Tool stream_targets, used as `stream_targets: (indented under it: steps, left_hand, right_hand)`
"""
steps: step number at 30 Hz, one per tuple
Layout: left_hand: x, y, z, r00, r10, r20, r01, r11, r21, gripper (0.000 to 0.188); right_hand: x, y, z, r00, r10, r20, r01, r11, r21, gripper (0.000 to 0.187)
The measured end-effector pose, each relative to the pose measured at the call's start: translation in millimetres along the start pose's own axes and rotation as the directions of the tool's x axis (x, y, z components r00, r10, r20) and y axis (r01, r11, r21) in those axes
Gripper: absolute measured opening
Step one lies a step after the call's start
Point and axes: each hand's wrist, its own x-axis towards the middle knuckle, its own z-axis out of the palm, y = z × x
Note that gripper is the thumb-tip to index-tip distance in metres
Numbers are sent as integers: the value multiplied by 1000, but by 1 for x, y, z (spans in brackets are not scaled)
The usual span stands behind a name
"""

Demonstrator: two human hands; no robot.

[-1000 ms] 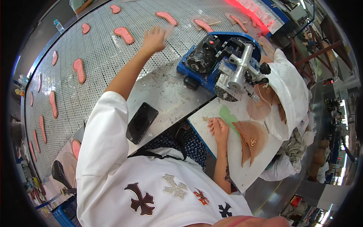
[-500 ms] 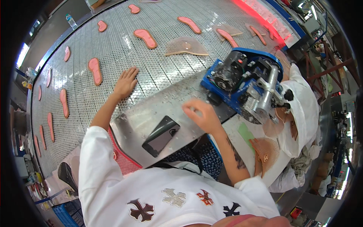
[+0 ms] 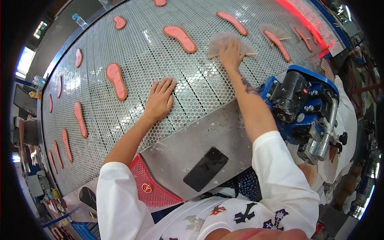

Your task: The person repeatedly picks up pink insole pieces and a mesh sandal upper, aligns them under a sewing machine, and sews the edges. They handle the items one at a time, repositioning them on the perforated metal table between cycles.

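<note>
My left hand (image 3: pixel 160 99) rests palm down on a metal honeycomb conveyor surface (image 3: pixel 192 86), fingers out, nothing in it. Farther forward, my right hand (image 3: pixel 231 54) lies with stretched fingers over a translucent, fan-shaped mesh piece (image 3: pixel 216 45) with a pale straight edge, partly covering it. Between and beyond the hands is a pink shoe insole (image 3: pixel 180 39) with a brown rim. Another pink insole (image 3: pixel 116 82) lies left of my left hand, and several more are spread over the surface.
A blue machine (image 3: pixel 296 100) with a black motor stands right of my right forearm. On the near metal ledge lies a black phone (image 3: pixel 206 169). A red mesh piece (image 3: pixel 152 186) hangs by my left sleeve. Red light (image 3: pixel 308 24) glows at the far right; a bottle (image 3: pixel 79 20) stands far left.
My right hand has reached forward from above the ledge beside the machine onto the mesh piece. My left hand has slid right along the surface. The whole view has shifted.
</note>
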Motion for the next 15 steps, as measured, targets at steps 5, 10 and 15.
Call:
stream_targets:
  steps: [5,10,15]
  left_hand:
    - [5,2,-2,1000,-6,-9,5,998,-57,56]
    - [6,4,-4,999,-33,9,34,993,-112,56]
    - [4,3,-10,999,-36,12,37,993,-116,57]
  right_hand:
    - [106,36,13,903,308,-300,-250,944,216,65]
    - [162,82,43,998,39,43,-35,994,-102,66]
    - [168,74,59,990,119,77,-105,982,-159,61]
